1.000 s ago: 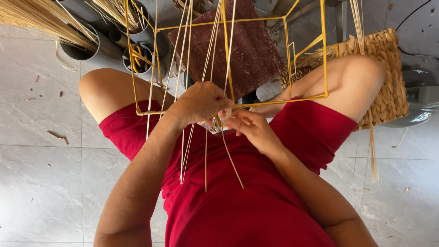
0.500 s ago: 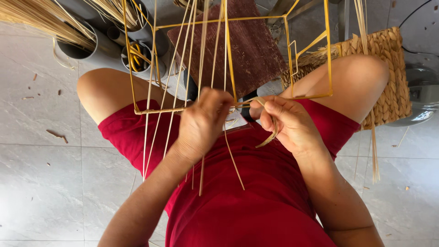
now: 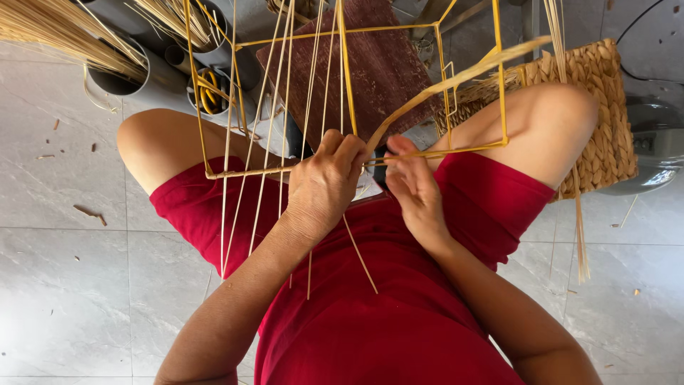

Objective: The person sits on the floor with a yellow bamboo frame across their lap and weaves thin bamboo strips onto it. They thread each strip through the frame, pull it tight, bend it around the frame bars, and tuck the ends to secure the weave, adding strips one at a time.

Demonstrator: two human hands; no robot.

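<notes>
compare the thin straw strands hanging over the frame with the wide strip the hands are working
The thin strands are narrow, pale and hang loose over the lap. The wide strip is flatter, broader, yellower and slants up to the right from the hands. Both are dried plant fibre laid on the yellow wire frame.

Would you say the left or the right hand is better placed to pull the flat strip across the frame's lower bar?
Probably the right hand: its fingertips already pinch the flat strip where it meets the wire frame. The left hand is closed on the bar and the thin upright strands, steadying them.
</notes>
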